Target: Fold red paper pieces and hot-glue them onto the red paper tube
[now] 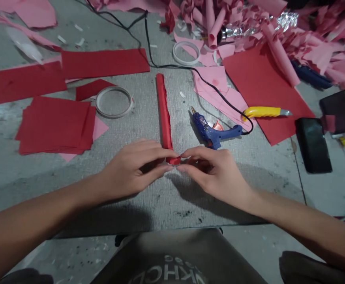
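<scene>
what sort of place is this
It looks like a paper-craft work table, perhaps in a home or small workshop. The signs are the blue glue gun, the yellow-handled cutter, and the stack of cut red sheets.

Wears a dark grey-brown top [166, 244], printed across the front with large, pale block lettering [171, 273] including K, H and C, plus smaller, rounded pale marks [178, 260] just beside it. Leaves fingers [156, 153] and both forearms [57, 209] bare.
</scene>
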Available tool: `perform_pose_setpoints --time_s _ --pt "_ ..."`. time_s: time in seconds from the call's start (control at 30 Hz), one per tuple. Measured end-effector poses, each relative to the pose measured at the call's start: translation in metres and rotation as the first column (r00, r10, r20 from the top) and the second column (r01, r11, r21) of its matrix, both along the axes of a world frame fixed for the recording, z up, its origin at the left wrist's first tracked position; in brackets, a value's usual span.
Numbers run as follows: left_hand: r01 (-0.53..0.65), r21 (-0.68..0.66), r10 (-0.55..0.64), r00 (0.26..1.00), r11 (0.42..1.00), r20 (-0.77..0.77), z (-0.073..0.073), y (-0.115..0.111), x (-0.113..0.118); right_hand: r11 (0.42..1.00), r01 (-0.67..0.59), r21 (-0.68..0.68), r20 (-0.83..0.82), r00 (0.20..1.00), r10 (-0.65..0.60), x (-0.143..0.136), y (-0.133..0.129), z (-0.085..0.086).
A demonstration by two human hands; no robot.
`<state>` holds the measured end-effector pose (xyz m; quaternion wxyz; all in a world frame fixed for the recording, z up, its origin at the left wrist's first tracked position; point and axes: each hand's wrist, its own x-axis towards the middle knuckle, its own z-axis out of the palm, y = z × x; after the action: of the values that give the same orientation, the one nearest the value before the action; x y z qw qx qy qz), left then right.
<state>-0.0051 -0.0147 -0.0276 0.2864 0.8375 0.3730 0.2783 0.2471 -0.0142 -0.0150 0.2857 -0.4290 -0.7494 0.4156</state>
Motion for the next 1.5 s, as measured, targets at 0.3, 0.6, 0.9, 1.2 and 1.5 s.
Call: perform_pose_setpoints --time_s 0.3,0.6,0.9,1.2,1.5 --pt "-0.005 -0.022 0.008 0.993 1.000 0.115 0.001 0.001 -0.003 0.996 -0.084 0.034 0.020 0.996 0.084 -0.010 0.004 -0.010" --pt "-0.213 -0.141 0.224 0.972 0.967 0.069 0.010 0.002 -0.010 0.941 -0.250 0.228 0.200 0.958 0.206 -0.006 0.000 -0.013" --pt "-0.205 -0.136 0.216 0.973 0.969 0.078 0.008 0.002 -0.007 0.916 -0.286 0.281 0.265 0.941 0.212 -0.007 -0.002 -0.018" --pt "-0.201 -0.503 0.348 0.912 0.840 0.217 0.008 0.005 -0.006 0.885 -0.320 0.337 0.254 0.936 0.242 -0.001 -0.004 -0.017" --pt "-0.108 -0.641 0.393 0.862 0.760 0.320 0.008 0.012 -0.008 0.900 -0.303 0.313 0.245 0.941 0.232 -0.001 -0.005 -0.015"
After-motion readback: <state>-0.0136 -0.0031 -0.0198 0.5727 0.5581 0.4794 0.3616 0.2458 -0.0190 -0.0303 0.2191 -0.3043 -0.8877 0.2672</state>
